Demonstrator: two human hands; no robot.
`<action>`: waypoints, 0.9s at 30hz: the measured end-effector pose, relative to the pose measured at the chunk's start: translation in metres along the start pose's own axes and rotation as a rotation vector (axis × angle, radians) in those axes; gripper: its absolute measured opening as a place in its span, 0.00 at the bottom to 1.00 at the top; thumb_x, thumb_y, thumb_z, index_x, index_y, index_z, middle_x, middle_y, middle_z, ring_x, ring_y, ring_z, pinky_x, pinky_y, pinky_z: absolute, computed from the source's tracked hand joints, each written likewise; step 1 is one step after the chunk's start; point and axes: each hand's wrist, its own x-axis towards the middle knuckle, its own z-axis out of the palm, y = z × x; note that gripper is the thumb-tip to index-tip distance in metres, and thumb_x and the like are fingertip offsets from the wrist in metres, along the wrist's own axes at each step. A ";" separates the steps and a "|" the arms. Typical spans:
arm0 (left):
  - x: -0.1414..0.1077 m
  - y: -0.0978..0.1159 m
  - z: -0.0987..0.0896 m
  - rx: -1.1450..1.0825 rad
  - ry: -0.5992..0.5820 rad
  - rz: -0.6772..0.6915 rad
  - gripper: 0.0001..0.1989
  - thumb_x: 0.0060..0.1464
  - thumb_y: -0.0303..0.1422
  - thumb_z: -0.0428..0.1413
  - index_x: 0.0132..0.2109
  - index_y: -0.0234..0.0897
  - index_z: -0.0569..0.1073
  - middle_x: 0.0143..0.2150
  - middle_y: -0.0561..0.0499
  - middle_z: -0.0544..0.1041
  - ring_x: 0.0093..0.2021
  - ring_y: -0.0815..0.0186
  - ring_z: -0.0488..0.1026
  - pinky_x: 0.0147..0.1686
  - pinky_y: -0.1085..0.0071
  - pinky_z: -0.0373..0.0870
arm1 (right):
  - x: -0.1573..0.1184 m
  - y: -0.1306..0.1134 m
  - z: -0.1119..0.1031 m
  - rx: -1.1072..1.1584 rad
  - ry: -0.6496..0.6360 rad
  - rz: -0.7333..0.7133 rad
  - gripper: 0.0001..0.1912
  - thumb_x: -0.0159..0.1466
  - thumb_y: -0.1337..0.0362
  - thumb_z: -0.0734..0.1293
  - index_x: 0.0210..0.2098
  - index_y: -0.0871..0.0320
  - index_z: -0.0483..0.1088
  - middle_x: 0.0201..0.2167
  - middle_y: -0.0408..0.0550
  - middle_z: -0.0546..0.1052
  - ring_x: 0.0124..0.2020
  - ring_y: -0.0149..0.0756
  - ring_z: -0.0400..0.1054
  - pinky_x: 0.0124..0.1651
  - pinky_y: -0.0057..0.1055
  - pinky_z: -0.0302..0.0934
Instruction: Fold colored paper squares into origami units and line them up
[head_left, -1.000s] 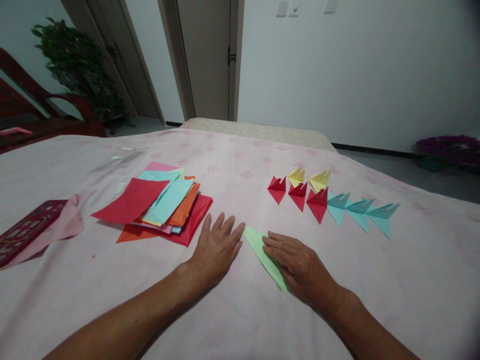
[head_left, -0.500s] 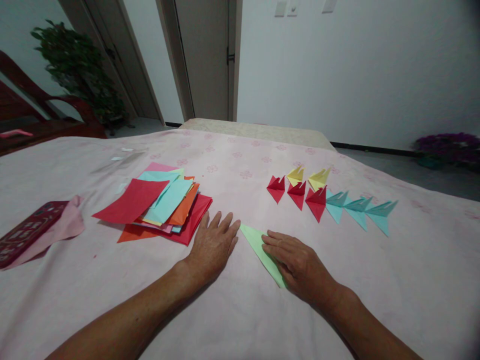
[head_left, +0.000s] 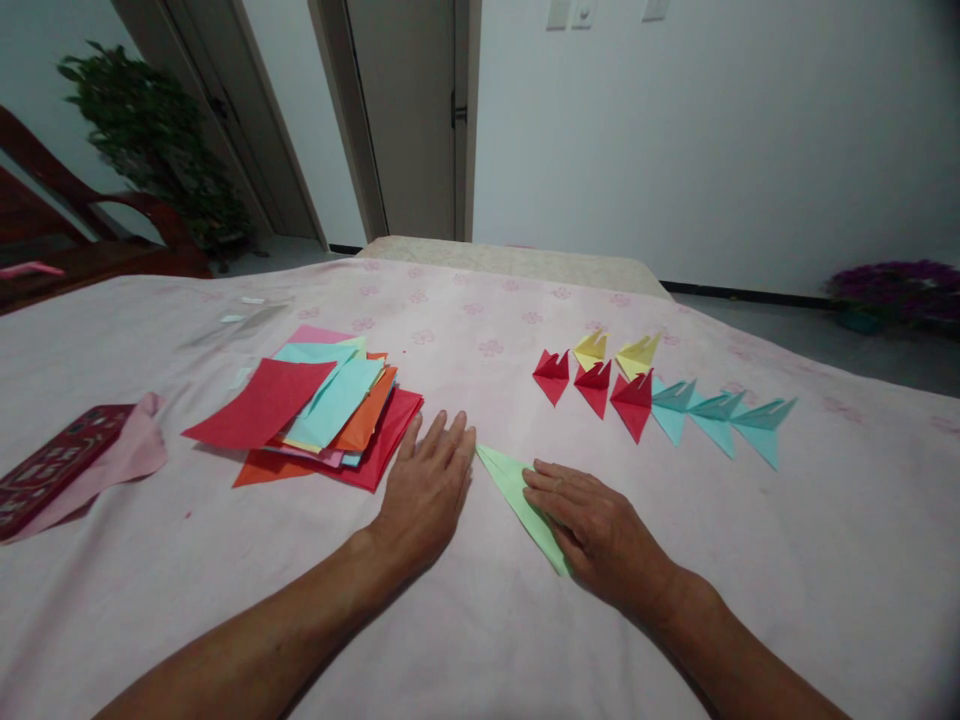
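Head view: the L hand is palm down on the pink tablecloth, wide, w/ its fingers stretched & slightly apart; it grips nothing visible. Its fingertips are just beside the stack of coloured paper, and whether they touch the edge of it I cannot tell. The R hand is also flat, its fingers long & close together, laid over the green paper; its thumb is hidden, so I cannot tell if it pinches the sheet.

The green paper is a narrow folded piece, lying btwn both hands on the cloth. Its sharp tip points away from the person & to the left, next to the L hand; contact there is not clear. Its right part goes under the R hand.

Farther to the right stand folded pcs: three red pcs in a row, two yellow pcs behind them, and three blue pcs continuing to the right. At far left, a dark red item w/ light pattern lies on a pink piece.

In the bkgd: a grey-brown door, a green plant, a wooden seat & purple flowers.
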 end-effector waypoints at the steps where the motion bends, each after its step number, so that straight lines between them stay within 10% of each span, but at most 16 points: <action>1: -0.001 0.003 -0.002 -0.042 0.019 0.069 0.23 0.65 0.29 0.45 0.65 0.31 0.62 0.69 0.40 0.59 0.70 0.51 0.52 0.68 0.46 0.46 | 0.000 0.000 0.000 -0.002 0.003 -0.003 0.24 0.60 0.77 0.62 0.54 0.59 0.71 0.54 0.54 0.76 0.59 0.45 0.67 0.60 0.47 0.65; 5: -0.005 0.017 -0.004 -0.220 -0.080 0.293 0.25 0.67 0.34 0.45 0.67 0.29 0.57 0.70 0.39 0.57 0.71 0.58 0.50 0.69 0.55 0.50 | 0.001 -0.001 -0.001 -0.006 0.018 -0.006 0.23 0.60 0.77 0.63 0.54 0.59 0.71 0.55 0.55 0.75 0.59 0.45 0.67 0.60 0.48 0.65; 27: -0.008 0.018 0.006 -0.190 -0.238 0.228 0.31 0.65 0.46 0.48 0.70 0.39 0.54 0.72 0.34 0.50 0.72 0.50 0.46 0.67 0.49 0.49 | -0.008 -0.019 -0.030 -0.099 -0.149 0.037 0.18 0.66 0.70 0.63 0.54 0.56 0.72 0.53 0.53 0.77 0.53 0.44 0.73 0.55 0.43 0.70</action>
